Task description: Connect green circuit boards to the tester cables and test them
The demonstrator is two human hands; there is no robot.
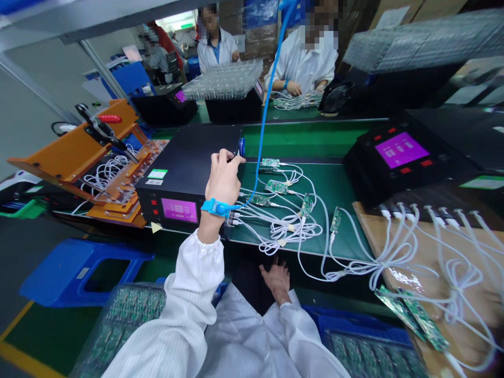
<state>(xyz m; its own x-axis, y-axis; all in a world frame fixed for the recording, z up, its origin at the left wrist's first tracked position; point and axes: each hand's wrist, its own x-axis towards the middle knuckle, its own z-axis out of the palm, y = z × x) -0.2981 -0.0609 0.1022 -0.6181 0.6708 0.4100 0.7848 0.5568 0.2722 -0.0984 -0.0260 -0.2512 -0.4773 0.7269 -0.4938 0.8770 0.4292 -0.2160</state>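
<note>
While the left hand (pixel 222 178) is raised at the centre of the frame, its grip is closed narrow on a blue round piece (pixel 241 147), pinched between thumb and fingertips just above the top of a black box (pixel 185 168) with a purple screen. What the piece is I cannot tell: it is small, smooth and deep blue. A blue wrist strap (pixel 214 207) sits on that wrist, and a blue cord (pixel 268 105) runs from it to the top of the frame. The right hand (pixel 277 278) lies low at the lower centre, below the tabletop (pixel 334 178) edge, fingers spread and holding nothing.

Judging from how things lie, the work looks partly done. About 5 circuit boards (pixel 275 186) rest on the green tabletop right of the raised hand, each joined to white cables (pixel 287 228) that tangle in loops between them. At the right, 2 loose boards (pixel 413 315) lie on a brown panel (pixel 378 231) beside more white cables. Bagged trays (pixel 129 315) of boards at the lower left and lower right look full and untouched.

An orange fixture (pixel 79 147) stands at the left, a second box (pixel 401 149) with a purple screen at the right, and people in white coats sit along the upper frame.
</note>
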